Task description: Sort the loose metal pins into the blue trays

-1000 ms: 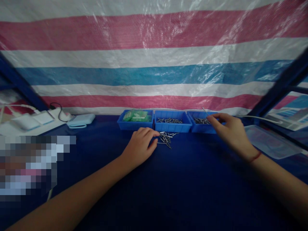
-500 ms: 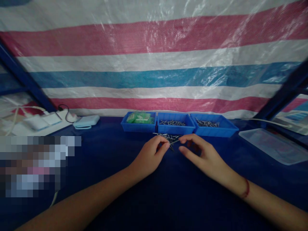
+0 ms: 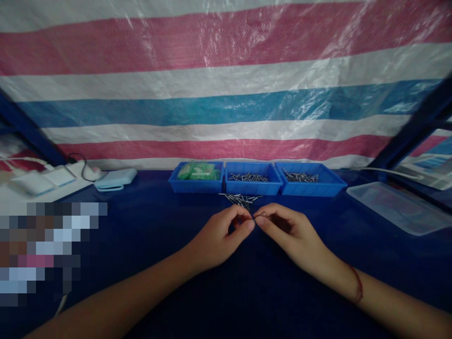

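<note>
My left hand (image 3: 221, 238) is closed, thumb and forefinger pinching one end of a thin metal pin that looks like a blind rivet (image 3: 253, 217). From the other side, my right hand (image 3: 294, 233) pinches it too, its fingertips almost meeting those of the left. Most of the rivet is hidden by the fingers. Just behind the fingertips lies a loose pile of similar rivets (image 3: 240, 200) on the dark blue tabletop (image 3: 226, 301). More of them fill the middle blue bin (image 3: 253, 188) and the right blue bin (image 3: 312, 189).
The left blue bin (image 3: 196, 187) contains green plastic packets (image 3: 199, 171). A translucent lid (image 3: 399, 209) lies at the right. At the left are a light blue case (image 3: 116, 179) and a white power strip (image 3: 67, 186) with plugs and cables. A striped sheet (image 3: 226, 113) hangs behind.
My right fingers have closed on the rivet's free end; before, the thumb was apart from it. Both hands have come closer together, slightly nearer to me. The view has shifted a little.
</note>
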Tool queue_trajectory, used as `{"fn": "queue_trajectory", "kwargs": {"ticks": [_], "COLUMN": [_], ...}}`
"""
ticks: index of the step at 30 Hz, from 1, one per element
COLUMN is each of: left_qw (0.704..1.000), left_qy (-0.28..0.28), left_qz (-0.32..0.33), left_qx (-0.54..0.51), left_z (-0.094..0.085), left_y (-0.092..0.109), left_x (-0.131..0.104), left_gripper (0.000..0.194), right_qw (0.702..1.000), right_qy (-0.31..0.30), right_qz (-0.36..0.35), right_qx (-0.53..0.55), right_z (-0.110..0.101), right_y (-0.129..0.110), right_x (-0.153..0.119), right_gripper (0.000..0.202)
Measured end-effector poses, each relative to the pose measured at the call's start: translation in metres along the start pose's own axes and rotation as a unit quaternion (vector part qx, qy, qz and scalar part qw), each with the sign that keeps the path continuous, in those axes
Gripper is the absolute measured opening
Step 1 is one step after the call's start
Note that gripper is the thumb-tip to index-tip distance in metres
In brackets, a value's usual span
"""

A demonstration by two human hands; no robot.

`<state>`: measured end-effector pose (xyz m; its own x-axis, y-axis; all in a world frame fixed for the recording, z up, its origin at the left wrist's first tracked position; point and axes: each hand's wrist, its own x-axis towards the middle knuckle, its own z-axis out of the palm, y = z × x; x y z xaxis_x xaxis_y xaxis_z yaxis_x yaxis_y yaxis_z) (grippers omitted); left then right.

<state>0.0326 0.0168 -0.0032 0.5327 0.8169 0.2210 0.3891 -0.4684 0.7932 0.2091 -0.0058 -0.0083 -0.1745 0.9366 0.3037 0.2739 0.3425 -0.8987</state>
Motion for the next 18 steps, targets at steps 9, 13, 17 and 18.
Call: {"fn": "queue_trajectory", "kwargs": {"ticks": [9, 13, 17, 18], "left_qw": [0.999, 0.999, 0.999, 0.999], "left_qy": [-0.024, -0.030, -0.029, -0.024], "left_qz": [0.036, 0.040, 0.040, 0.037], "left_qx": [0.001, -0.003, 0.001, 0.005], "left_z": [-0.0008, -0.0009, -0.0016, -0.0018], "left_y": [-0.0011, -0.0018, -0.0005, 0.0000], "left_x": [0.0007, 0.0000, -0.0003, -0.0002], "left_gripper": [0.020, 0.022, 0.019, 0.018], "right_qw": [1.000, 1.000, 1.000, 1.000], "right_qy": [0.003, 0.006, 0.003, 0.003], "right_qz": [-0.006, -0.014, -0.015, -0.016], "right_qx": [-0.013, -0.015, -0.015, -0.018], "right_z": [0.0005, 0.0003, -0.0005, -0.0006], "right_y": [0.0001, -0.0001, -0.0004, -0.0003], "right_x": [-0.0022, -0.0022, -0.0023, -0.0023], "right_gripper": [0.015, 0.015, 0.014, 0.014]}}
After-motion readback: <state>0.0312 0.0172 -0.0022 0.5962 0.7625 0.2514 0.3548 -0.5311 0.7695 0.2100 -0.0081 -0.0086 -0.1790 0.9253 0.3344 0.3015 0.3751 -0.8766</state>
